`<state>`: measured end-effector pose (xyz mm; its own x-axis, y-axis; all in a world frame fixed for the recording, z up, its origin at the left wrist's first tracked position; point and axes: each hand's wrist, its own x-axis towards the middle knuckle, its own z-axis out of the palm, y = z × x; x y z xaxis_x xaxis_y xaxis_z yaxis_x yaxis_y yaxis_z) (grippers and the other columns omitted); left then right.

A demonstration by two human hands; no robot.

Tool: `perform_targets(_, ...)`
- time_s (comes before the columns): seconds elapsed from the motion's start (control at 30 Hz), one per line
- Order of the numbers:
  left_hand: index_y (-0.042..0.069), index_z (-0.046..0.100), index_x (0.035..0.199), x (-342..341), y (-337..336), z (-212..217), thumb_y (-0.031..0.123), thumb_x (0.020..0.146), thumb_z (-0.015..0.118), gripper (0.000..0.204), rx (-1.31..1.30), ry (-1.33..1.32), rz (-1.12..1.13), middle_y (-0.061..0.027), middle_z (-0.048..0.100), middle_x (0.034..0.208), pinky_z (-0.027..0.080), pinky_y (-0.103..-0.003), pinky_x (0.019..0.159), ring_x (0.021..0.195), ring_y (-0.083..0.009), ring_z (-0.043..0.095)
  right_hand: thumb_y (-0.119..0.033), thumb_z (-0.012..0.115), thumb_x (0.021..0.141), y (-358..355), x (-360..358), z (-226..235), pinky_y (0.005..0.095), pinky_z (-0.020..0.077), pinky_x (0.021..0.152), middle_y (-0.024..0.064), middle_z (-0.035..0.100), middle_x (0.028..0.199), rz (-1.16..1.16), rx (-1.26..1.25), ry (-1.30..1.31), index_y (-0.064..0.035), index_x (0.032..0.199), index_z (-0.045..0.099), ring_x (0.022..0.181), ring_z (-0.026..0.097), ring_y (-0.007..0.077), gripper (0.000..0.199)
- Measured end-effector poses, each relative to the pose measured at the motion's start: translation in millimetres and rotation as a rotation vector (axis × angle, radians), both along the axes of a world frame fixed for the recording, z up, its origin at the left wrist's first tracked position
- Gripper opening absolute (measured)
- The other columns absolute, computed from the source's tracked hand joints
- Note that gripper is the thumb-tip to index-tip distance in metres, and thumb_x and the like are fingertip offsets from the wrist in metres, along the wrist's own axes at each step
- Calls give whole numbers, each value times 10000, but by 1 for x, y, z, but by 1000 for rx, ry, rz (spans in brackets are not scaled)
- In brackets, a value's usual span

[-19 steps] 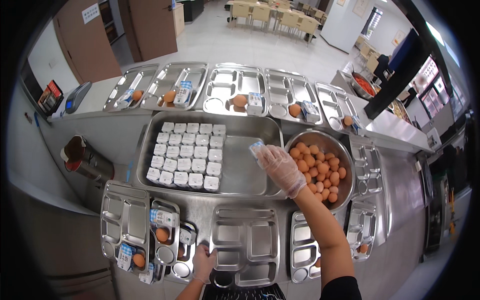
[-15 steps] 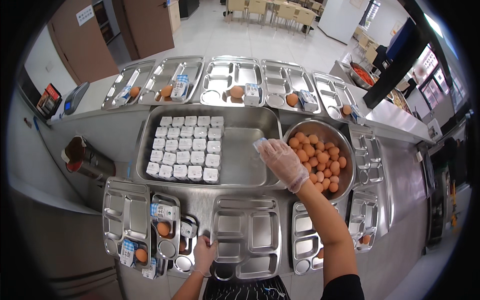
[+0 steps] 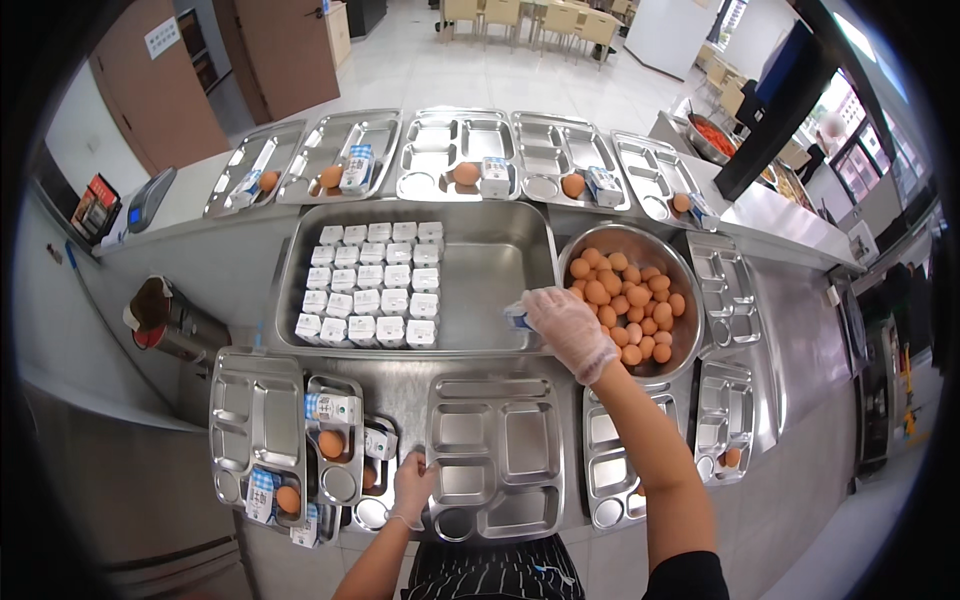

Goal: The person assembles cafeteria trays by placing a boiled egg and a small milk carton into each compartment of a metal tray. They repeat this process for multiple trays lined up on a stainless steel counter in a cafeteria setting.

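My right hand, in a clear glove, is shut on a small white and blue milk carton over the right end of the large steel pan. Rows of the same cartons fill the pan's left half. A steel bowl of brown eggs stands just right of that hand. My left hand rests bare on the left rim of an empty compartment tray at the counter's near edge. Left of it are overlapping trays holding cartons and eggs.
Several compartment trays with an egg and a carton each line the far counter. More steel trays lie at the right. A dark round container sits at the left, a small scale beyond it. A person stands at the far right.
My right hand has drawn back toward me with the carton, from the middle of the pan's right side to its near edge. My left hand stays on the tray rim.
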<state>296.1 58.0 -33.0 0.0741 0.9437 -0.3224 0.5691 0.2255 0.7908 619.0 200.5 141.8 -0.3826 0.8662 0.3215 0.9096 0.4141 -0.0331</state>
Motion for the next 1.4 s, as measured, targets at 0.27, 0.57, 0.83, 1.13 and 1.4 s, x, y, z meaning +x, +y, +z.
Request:
perform_targets(0.27, 5, 552, 856, 2, 2, 3, 145, 768, 683, 210, 9, 18, -8, -93, 594, 667, 470, -305, 585, 600, -168, 564, -187, 599, 727, -13, -2, -2, 402, 504, 655, 150, 608, 811, -362, 16, 136, -21, 873, 607, 771, 591, 307, 221)
perform_targets(0.57, 11, 556, 832, 4, 1, -2, 168, 783, 678, 204, 62, 26, 4, -115, 589, 638, 464, -341, 560, 566, -225, 573, -178, 671, 801, -168, -16, -21, 240, 469, 695, 53, 618, 911, -644, -296, 1596, 37, 1070, 550, 807, 569, 99, 365)
perform_targets(0.83, 22, 566, 840, 7, -3, 1, 196, 782, 656, 205, 42, 98, 21, -136, 616, 689, 480, -367, 613, 637, -270, 613, -154, 646, 833, -358, -78, -121, 201, 465, 554, 22, 596, 784, -1166, -656, 2018, -7, 978, 571, 633, 547, 73, 221)
perform_targets(1.13, 50, 564, 938, 11, -10, 43, 162, 800, 629, 189, 360, 303, -89, -133, 582, 903, 483, -406, 692, 826, -318, 591, -99, 603, 874, -363, -36, -131, 218, 486, 638, 41, 568, 917, -985, -460, 1443, -4, 1106, 535, 755, 579, 100, 260)
perform_targets(1.4, 43, 581, 1013, 26, 85, 112, 100, 820, 576, 202, 631, 129, -114, -143, 557, 945, 462, -413, 743, 880, -336, 552, -43, 608, 802, -133, -56, -19, 294, 487, 700, 104, 581, 868, -293, -256, 911, -59, 1007, 607, 768, 596, 247, 206)
